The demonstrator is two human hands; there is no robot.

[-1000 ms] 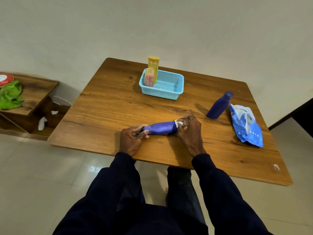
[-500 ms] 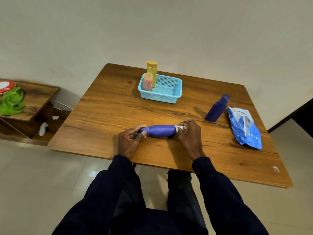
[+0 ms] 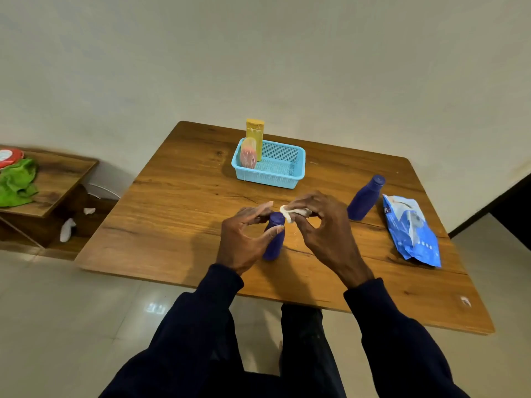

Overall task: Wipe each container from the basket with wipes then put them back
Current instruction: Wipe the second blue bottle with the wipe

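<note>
We hold a dark blue bottle (image 3: 273,245) upright on the wooden table (image 3: 186,196), near its front edge and about midway across. Our left hand (image 3: 244,239) grips the bottle just below the cap, thumb on the near side and fingers reaching round the far side. Our right hand (image 3: 324,228) is curled around a crumpled white wipe (image 3: 288,213), pinching it and pressing it against the cap. The light blue basket (image 3: 287,179) sits at the far side of the table, well apart from our hands, with a tall yellow container (image 3: 255,133) and a pinkish container (image 3: 248,156) standing together at its left end. A second blue bottle (image 3: 363,201) stands to our right, just beside a blue pack of wipes (image 3: 411,228) lying flat. Off to the left, a green cloth (image 3: 17,182) lies on a low wooden shelf (image 3: 60,176).
</note>
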